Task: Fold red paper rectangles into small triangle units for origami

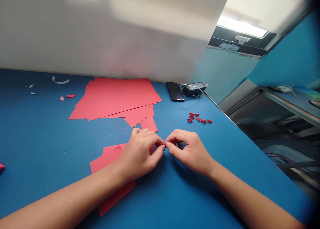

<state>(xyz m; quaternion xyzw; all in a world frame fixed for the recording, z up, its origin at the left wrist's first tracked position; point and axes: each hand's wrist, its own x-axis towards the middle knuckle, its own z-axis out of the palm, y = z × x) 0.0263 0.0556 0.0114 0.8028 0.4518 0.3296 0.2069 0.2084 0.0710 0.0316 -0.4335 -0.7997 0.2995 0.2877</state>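
Note:
My left hand (141, 154) and my right hand (191, 150) meet above the blue table, thumbs and forefingers pinched together. Between the fingertips sits a tiny piece of red paper (165, 144), mostly hidden by the fingers. Beneath my left hand and forearm lie several cut red paper pieces (103, 160). Small folded red paper pieces (198, 119) are grouped on the table beyond my right hand. A stack of red paper sheets (117, 97) lies further back, with smaller cut pieces (149, 123) poking out from its front edge.
Against the white board (100, 39) at the back right rest a black phone (175, 91) and a dark box-shaped device (193, 89) with a white cable. Paper scraps (70, 96) and a curved white strip (60, 81) lie at left. The table's right edge borders a shelf (295, 104).

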